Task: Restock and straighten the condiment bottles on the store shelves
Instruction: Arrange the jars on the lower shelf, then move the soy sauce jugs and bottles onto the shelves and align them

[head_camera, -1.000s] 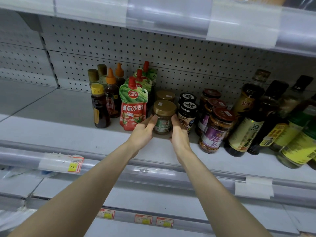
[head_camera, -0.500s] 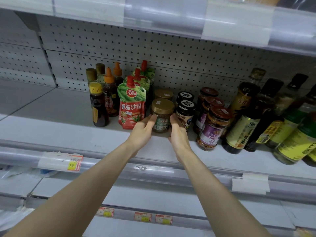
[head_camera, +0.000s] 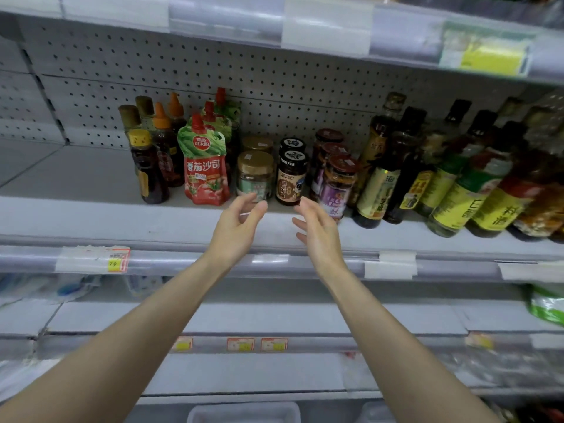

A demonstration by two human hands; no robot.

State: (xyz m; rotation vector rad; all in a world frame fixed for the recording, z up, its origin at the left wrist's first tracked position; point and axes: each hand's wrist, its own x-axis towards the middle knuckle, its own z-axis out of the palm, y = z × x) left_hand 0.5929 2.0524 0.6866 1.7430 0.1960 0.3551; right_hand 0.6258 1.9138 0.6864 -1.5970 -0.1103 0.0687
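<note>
Gold-lidded glass jar upright on white metal shelf, between red sauce pouch and black-lidded jar, left hand and right hand near its front, fingers loosely spread, holding nothing

Bare forearms end in a bare left hand and right hand.

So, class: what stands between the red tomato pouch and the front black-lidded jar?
The gold-lidded jar, standing upright; the head view shows it.
</note>
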